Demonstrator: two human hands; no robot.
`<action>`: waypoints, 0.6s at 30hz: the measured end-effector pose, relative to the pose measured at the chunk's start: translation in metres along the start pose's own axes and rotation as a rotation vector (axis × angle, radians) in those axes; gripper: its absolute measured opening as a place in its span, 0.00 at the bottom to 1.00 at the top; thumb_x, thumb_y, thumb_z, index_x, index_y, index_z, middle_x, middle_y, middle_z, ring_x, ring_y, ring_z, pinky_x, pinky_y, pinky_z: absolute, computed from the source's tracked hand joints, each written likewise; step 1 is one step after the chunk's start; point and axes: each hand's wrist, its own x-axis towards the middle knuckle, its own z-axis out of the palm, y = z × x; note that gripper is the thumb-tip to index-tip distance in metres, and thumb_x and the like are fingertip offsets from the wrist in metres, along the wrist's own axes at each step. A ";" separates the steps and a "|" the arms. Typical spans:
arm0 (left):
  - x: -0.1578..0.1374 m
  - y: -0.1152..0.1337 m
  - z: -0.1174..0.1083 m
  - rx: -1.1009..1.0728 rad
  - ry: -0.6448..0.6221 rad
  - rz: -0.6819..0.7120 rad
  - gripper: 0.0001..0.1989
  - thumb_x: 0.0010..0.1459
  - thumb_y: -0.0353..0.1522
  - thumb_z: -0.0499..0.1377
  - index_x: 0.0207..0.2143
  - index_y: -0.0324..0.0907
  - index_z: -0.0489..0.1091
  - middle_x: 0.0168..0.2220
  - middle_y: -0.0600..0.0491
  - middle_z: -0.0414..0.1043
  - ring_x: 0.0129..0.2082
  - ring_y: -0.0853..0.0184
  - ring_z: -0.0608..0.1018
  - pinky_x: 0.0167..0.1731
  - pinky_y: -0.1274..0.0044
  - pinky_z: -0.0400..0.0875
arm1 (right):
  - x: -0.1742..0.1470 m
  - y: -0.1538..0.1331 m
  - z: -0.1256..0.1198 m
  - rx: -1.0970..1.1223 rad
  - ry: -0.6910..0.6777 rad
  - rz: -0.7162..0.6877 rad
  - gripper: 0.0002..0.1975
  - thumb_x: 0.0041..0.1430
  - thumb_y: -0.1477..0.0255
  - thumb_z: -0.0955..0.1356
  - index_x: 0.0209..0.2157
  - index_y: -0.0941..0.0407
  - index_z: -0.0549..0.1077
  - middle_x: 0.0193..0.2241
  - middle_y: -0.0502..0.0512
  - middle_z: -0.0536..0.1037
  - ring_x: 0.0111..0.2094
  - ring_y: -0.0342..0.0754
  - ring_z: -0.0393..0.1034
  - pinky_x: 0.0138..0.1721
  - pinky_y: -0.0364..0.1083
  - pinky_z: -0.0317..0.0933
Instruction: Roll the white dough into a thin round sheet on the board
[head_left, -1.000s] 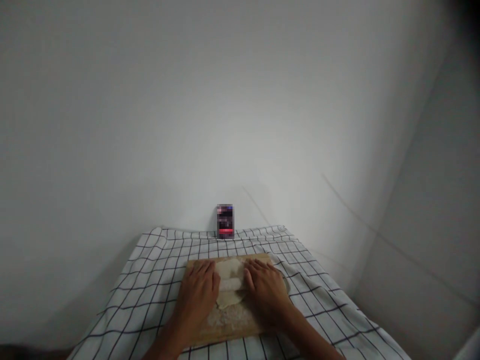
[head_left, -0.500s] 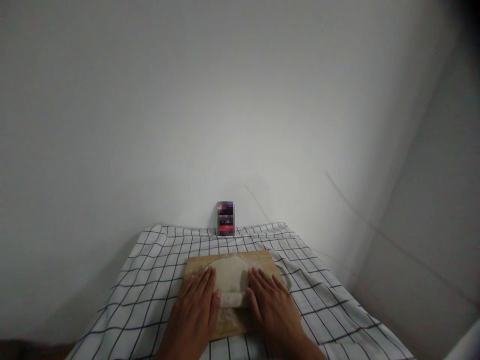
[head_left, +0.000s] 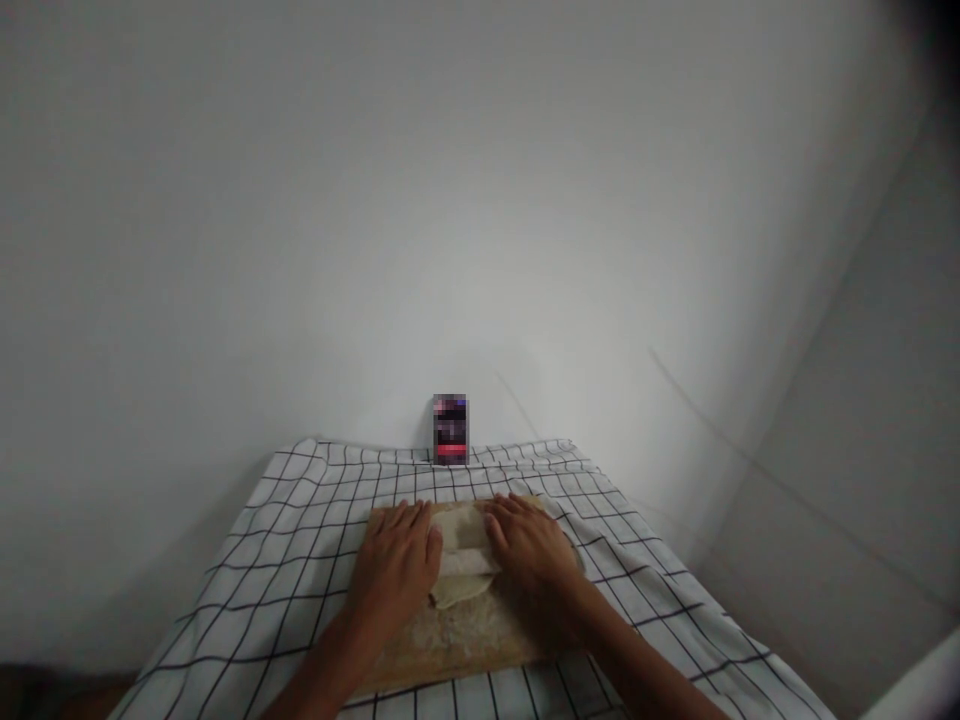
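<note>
A flat sheet of pale dough (head_left: 461, 592) lies on a floured wooden board (head_left: 450, 645). Across it runs a whitish, flour-dusted rolling pin (head_left: 469, 562), visible only between my hands. My left hand (head_left: 400, 558) rests palm down over the pin's left part, fingers stretched forward. Over the right part lies my right hand (head_left: 531, 545), also flat with its fingers extended. Both hands cover the pin's ends and the dough's sides. Some dough shows beyond the pin and some on the near side.
Under the board a white cloth with dark grid lines (head_left: 277, 570) covers the table. A dark upright object with a red band, blurred out (head_left: 451, 430), stands at the back against the white wall (head_left: 465, 200). Another wall (head_left: 847, 430) rises at the right.
Both hands and the rolling pin have moved forward, away from me, over the dough. The dough's near edge now shows on my side of the pin, and more of the near board is visible.
</note>
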 end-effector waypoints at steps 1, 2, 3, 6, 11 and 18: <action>-0.002 0.001 -0.001 0.004 0.008 -0.001 0.21 0.70 0.34 0.47 0.55 0.36 0.73 0.55 0.41 0.78 0.57 0.51 0.77 0.58 0.54 0.69 | -0.003 -0.001 0.000 -0.002 0.007 -0.002 0.22 0.74 0.66 0.56 0.59 0.54 0.74 0.61 0.60 0.73 0.66 0.55 0.62 0.66 0.57 0.54; -0.004 0.002 -0.001 0.008 0.015 0.000 0.21 0.70 0.34 0.47 0.55 0.36 0.73 0.55 0.42 0.78 0.58 0.51 0.77 0.59 0.54 0.69 | -0.007 -0.002 0.000 -0.007 0.013 -0.001 0.22 0.74 0.66 0.56 0.58 0.54 0.74 0.61 0.59 0.74 0.66 0.55 0.62 0.66 0.56 0.54; -0.007 0.003 -0.001 0.011 0.020 0.004 0.21 0.70 0.34 0.46 0.56 0.37 0.73 0.56 0.42 0.77 0.58 0.51 0.76 0.59 0.54 0.68 | -0.011 -0.004 -0.001 -0.015 0.018 0.002 0.22 0.74 0.66 0.55 0.58 0.54 0.74 0.61 0.58 0.74 0.65 0.54 0.62 0.66 0.56 0.55; -0.017 0.005 -0.002 0.006 0.031 0.033 0.22 0.71 0.34 0.45 0.57 0.36 0.72 0.58 0.41 0.75 0.60 0.52 0.75 0.60 0.53 0.68 | -0.024 -0.010 -0.003 -0.049 0.024 0.024 0.23 0.74 0.65 0.55 0.59 0.53 0.73 0.63 0.56 0.72 0.66 0.56 0.62 0.66 0.58 0.54; -0.035 0.008 -0.005 -0.032 0.062 0.064 0.24 0.72 0.37 0.44 0.60 0.36 0.69 0.61 0.41 0.73 0.62 0.53 0.74 0.61 0.56 0.69 | -0.045 -0.019 -0.005 -0.072 -0.005 0.031 0.25 0.74 0.65 0.54 0.63 0.57 0.69 0.65 0.60 0.69 0.67 0.56 0.60 0.66 0.57 0.54; -0.041 0.007 -0.006 -0.061 0.084 0.092 0.24 0.72 0.37 0.44 0.62 0.38 0.67 0.62 0.42 0.72 0.63 0.53 0.73 0.61 0.56 0.69 | -0.050 -0.019 -0.001 -0.042 0.031 0.007 0.25 0.75 0.65 0.54 0.66 0.54 0.67 0.65 0.59 0.69 0.68 0.56 0.58 0.67 0.57 0.53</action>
